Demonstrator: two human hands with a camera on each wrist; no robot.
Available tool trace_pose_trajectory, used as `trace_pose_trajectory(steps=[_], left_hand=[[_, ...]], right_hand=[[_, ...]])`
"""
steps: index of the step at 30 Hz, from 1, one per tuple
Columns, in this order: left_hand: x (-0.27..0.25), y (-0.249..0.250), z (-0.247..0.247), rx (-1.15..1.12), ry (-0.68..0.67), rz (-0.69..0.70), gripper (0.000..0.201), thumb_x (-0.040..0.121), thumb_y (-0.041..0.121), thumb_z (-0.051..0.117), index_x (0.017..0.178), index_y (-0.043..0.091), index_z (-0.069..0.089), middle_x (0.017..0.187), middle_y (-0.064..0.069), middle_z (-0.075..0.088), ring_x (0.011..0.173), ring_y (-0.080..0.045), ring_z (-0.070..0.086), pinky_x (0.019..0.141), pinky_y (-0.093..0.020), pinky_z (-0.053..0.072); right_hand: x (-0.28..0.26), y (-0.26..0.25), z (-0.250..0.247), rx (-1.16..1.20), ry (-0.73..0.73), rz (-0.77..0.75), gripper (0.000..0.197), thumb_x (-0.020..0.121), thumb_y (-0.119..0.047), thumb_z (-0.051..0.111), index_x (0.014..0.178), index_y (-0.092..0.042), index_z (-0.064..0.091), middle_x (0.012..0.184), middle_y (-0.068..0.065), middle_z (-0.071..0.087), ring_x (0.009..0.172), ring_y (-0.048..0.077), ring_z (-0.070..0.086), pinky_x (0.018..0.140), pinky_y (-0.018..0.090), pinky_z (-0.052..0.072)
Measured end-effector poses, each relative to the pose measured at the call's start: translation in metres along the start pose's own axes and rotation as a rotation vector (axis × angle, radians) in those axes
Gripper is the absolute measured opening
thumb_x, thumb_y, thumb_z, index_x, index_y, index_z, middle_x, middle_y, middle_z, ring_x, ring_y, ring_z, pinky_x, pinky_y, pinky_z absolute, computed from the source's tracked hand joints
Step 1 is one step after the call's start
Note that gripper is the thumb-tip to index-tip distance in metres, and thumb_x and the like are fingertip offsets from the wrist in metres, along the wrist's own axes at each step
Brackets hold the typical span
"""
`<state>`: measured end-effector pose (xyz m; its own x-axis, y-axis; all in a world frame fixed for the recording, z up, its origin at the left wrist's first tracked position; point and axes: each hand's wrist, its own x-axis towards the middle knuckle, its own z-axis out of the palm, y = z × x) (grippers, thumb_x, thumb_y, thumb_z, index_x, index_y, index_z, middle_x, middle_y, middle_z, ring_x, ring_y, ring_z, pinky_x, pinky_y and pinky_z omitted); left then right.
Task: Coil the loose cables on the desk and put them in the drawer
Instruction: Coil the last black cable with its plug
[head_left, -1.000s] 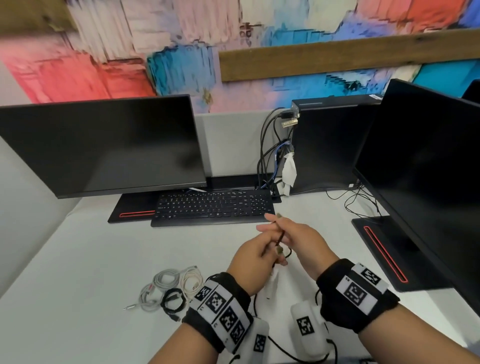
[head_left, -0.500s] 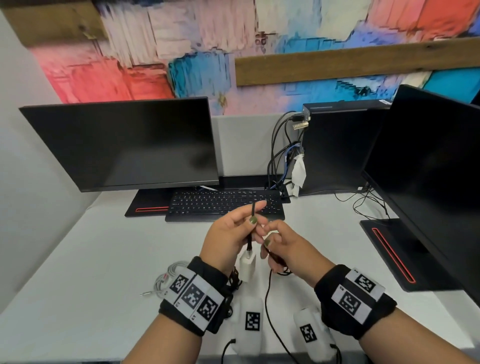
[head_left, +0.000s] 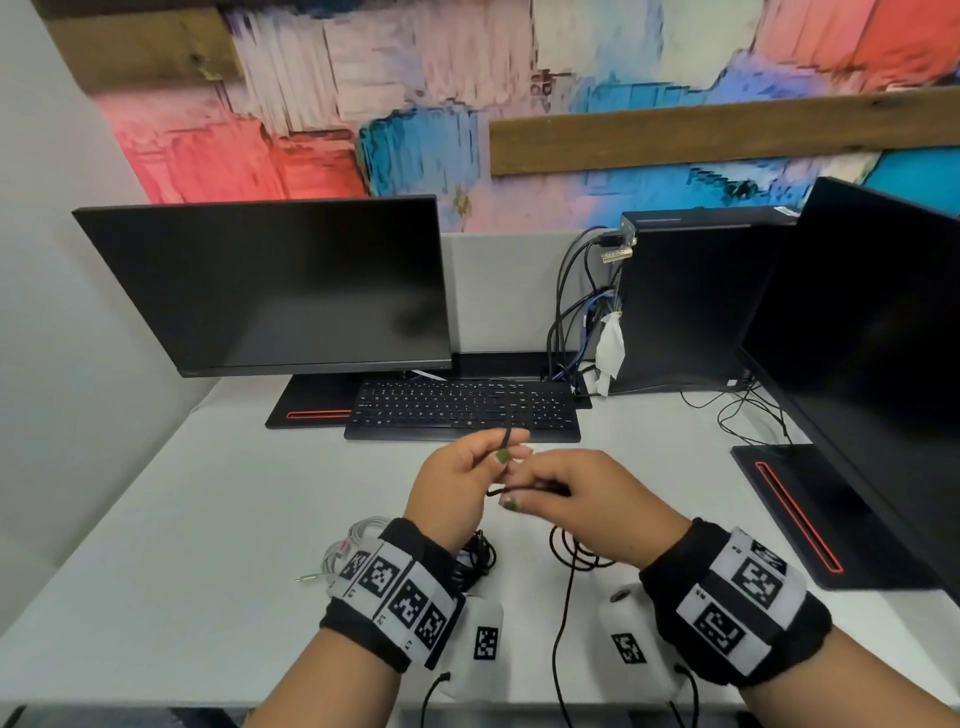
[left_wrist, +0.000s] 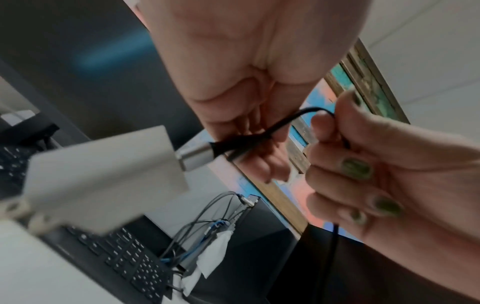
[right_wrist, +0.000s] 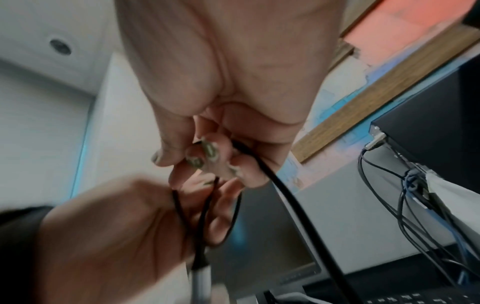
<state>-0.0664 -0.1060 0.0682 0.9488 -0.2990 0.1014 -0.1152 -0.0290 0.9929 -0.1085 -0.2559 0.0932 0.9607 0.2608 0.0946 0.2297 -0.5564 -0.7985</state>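
Your left hand (head_left: 457, 483) pinches the black cable (head_left: 563, 613) near its plug end, white charger block (left_wrist: 103, 181) dangling below. Your right hand (head_left: 597, 504) pinches the next stretch; both are raised together over the tabletop (head_left: 182, 545), slack trailing down. The cable looks thin, limp and light, and the block will likely swing. Grip beside the plug and feed even loops. Coiled cables (head_left: 358, 540) lie at left.
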Motion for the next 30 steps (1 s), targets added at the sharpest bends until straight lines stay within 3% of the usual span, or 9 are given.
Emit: trace_pose_trajectory(steps=[4, 7, 9, 11, 16, 19, 23, 27, 30], left_hand=[[-0.005, 0.005, 0.006, -0.018, -0.093, -0.005, 0.029, 0.093, -0.002, 0.043, 0.095, 0.013, 0.068, 0.063, 0.006, 0.063, 0.059, -0.007, 0.056, 0.061, -0.017, 0.046], [-0.005, 0.008, 0.012, -0.12, -0.16, -0.002, 0.029, 0.095, -0.002, 0.038, 0.099, 0.006, 0.065, 0.065, 0.003, 0.06, 0.057, -0.01, 0.052, 0.059, -0.016, 0.043], [-0.005, 0.01, 0.014, -0.147, -0.208, 0.023, 0.028, 0.094, 0.011, 0.04, 0.106, 0.007, 0.066, 0.068, 0.003, 0.057, 0.06, -0.011, 0.05, 0.062, -0.017, 0.043], [-0.004, 0.012, 0.017, -0.159, -0.249, 0.047, 0.033, 0.09, 0.02, 0.042, 0.111, 0.011, 0.066, 0.07, 0.004, 0.055, 0.062, -0.011, 0.049, 0.065, -0.017, 0.042], [-0.001, 0.018, 0.022, -0.243, -0.279, 0.066, 0.029, 0.089, 0.019, 0.046, 0.109, 0.011, 0.065, 0.074, 0.003, 0.061, 0.06, -0.011, 0.053, 0.063, -0.02, 0.044], [0.002, 0.021, 0.026, -0.337, -0.239, 0.066, 0.032, 0.088, 0.019, 0.044, 0.111, 0.003, 0.06, 0.077, 0.0, 0.065, 0.06, -0.013, 0.054, 0.06, -0.028, 0.039], [0.007, 0.027, 0.027, -0.383, -0.162, 0.064, 0.036, 0.087, 0.02, 0.048, 0.118, 0.007, 0.059, 0.072, -0.003, 0.066, 0.061, -0.019, 0.051, 0.055, -0.027, 0.035], [0.012, 0.033, 0.023, -0.341, -0.082, 0.119, 0.029, 0.098, 0.006, 0.039, 0.122, 0.011, 0.055, 0.088, -0.003, 0.073, 0.066, -0.013, 0.062, 0.06, -0.021, 0.048], [0.016, 0.031, 0.018, -0.269, -0.039, 0.141, 0.034, 0.1, 0.002, 0.031, 0.127, 0.01, 0.051, 0.096, -0.006, 0.072, 0.088, -0.016, 0.068, 0.078, -0.021, 0.053]], right_hand=[[0.006, -0.002, -0.021, 0.161, 0.07, -0.061, 0.009, 0.084, -0.017, 0.068, 0.076, -0.014, 0.069, 0.069, -0.001, 0.07, 0.071, 0.016, 0.065, 0.078, 0.035, 0.054], [0.01, 0.004, -0.036, 0.161, 0.202, -0.051, 0.014, 0.077, -0.017, 0.075, 0.07, -0.016, 0.064, 0.052, -0.004, 0.05, 0.054, 0.01, 0.046, 0.061, 0.023, 0.045], [0.014, 0.007, -0.043, 0.271, 0.285, -0.064, 0.011, 0.075, -0.008, 0.076, 0.072, -0.011, 0.066, 0.058, 0.005, 0.058, 0.054, 0.006, 0.052, 0.059, 0.016, 0.045], [0.017, 0.01, -0.047, 0.351, 0.345, -0.069, 0.008, 0.077, -0.002, 0.073, 0.075, -0.009, 0.068, 0.067, 0.002, 0.065, 0.058, -0.001, 0.057, 0.057, 0.009, 0.042], [0.021, 0.017, -0.04, 0.488, 0.42, -0.029, 0.008, 0.084, -0.004, 0.065, 0.081, -0.01, 0.07, 0.07, -0.002, 0.065, 0.061, 0.006, 0.057, 0.058, 0.016, 0.045], [0.019, 0.018, -0.023, 0.68, 0.362, 0.031, 0.015, 0.093, -0.01, 0.053, 0.093, -0.008, 0.068, 0.056, 0.003, 0.056, 0.054, 0.022, 0.05, 0.058, 0.033, 0.043], [0.013, 0.009, -0.006, 0.716, 0.244, 0.132, 0.02, 0.097, -0.008, 0.046, 0.091, -0.006, 0.065, 0.06, 0.006, 0.052, 0.041, 0.015, 0.043, 0.044, 0.024, 0.035], [0.009, 0.005, -0.004, 0.484, 0.159, 0.213, 0.032, 0.098, -0.009, 0.043, 0.068, -0.011, 0.053, 0.042, -0.007, 0.046, 0.034, 0.009, 0.032, 0.041, 0.023, 0.027], [0.01, 0.005, -0.007, 0.212, 0.072, 0.173, 0.021, 0.093, -0.007, 0.048, 0.088, -0.016, 0.067, 0.053, -0.007, 0.049, 0.042, 0.006, 0.037, 0.048, 0.02, 0.032]])
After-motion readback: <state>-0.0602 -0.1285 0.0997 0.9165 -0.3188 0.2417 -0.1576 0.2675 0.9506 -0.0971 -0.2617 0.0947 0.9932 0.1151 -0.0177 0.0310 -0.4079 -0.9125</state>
